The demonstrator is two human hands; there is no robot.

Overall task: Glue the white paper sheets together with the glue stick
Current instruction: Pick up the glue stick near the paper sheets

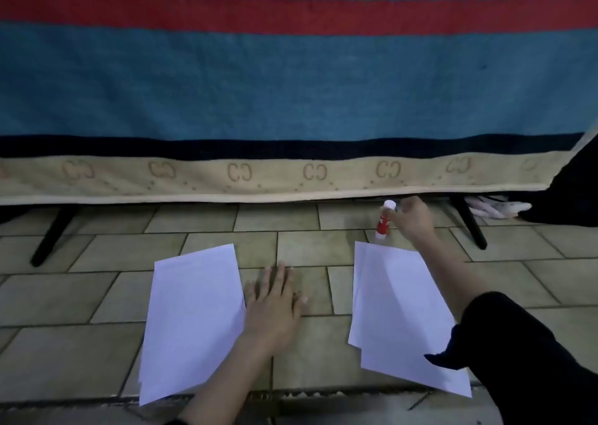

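Nearest the camera, a dark sleeve (534, 360) crosses the lower right corner, overlapping the right-hand paper stack (404, 311), which lies at about four o'clock on the tiled floor (97, 295). At eight o'clock lies the left-hand sheet (191, 321). Between them, the left hand (275, 308) rests flat on the tiles with fingers spread, its edge touching that sheet. Farther out, at one o'clock, the right hand (412, 219) pinches the glue stick (385, 219) near its white cap, the red body tilted with its base on the floor just beyond the stack. Beyond, a striped blanket (291, 85) hangs above the floor. The sleeve could drag or crease the stack as the arm pulls back, and the light pinch might let the stick slip.
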